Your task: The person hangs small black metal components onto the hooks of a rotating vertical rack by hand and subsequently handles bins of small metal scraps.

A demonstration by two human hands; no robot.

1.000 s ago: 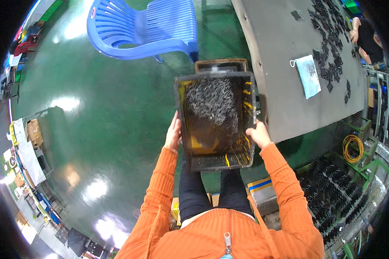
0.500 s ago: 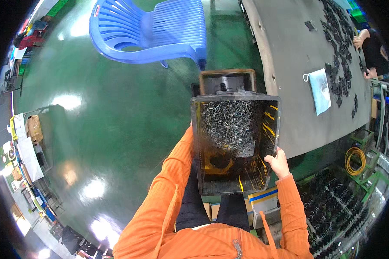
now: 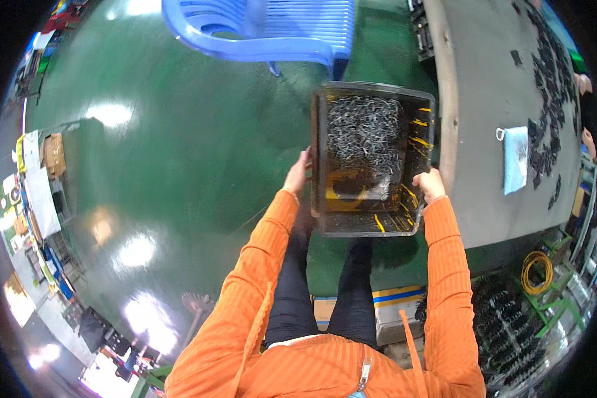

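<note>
Green shiny floor (image 3: 179,166) fills most of the view, with a blue plastic chair (image 3: 272,26) at the top and a grey table (image 3: 491,119) on the right strewn with small dark parts (image 3: 550,73) and a light blue face mask (image 3: 515,159). Between chair and table, a dark bin (image 3: 371,159) is held up above the person's legs, heaped with small metal clips (image 3: 365,132). Left hand (image 3: 297,176) grips its left wall, fingers closed on it; right hand (image 3: 430,185) clamps the right wall.
</note>
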